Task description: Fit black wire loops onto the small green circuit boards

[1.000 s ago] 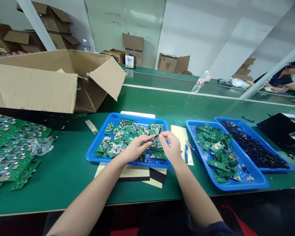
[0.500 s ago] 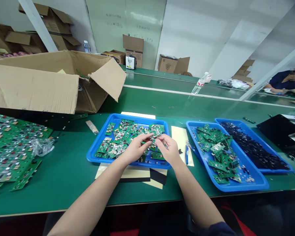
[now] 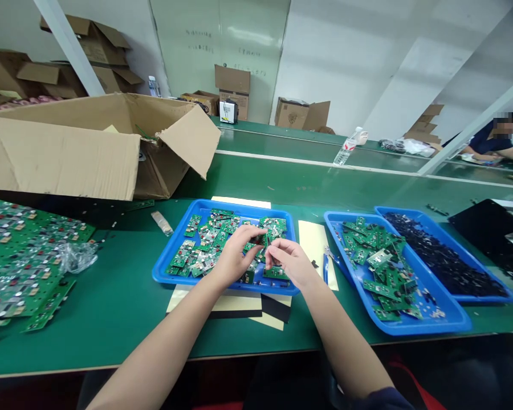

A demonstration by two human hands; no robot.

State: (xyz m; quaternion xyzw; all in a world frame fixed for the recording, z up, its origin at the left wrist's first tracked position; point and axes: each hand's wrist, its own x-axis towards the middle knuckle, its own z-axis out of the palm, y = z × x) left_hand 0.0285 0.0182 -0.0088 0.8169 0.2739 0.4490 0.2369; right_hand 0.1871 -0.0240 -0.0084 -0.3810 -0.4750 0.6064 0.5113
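Observation:
Both hands are over the near blue tray [image 3: 160,267], which is full of small green circuit boards [image 3: 205,233]. My left hand [image 3: 237,253] is closed, thumb and fingers around a small circuit board [image 3: 265,240] that stands nearly edge-on. Close beside it on the right, my right hand [image 3: 293,265] is pinched at the board's lower edge. Whatever lies between its fingertips is too small to make out. Blue-handled cutters [image 3: 325,267] lie right of the tray on a cream sheet [image 3: 312,236].
To the right stand a blue tray of circuit boards [image 3: 410,324] and another of black parts [image 3: 444,256]. Large uncut board panels [image 3: 21,262] lie left, below an open carton [image 3: 60,154]. A water bottle [image 3: 345,151] stands behind; a co-worker [image 3: 496,139] sits far right.
My right hand has turned and its fingers have curled in, moving slightly down from the left fingertips. The held board is now more upright. A hand has appeared at the right edge.

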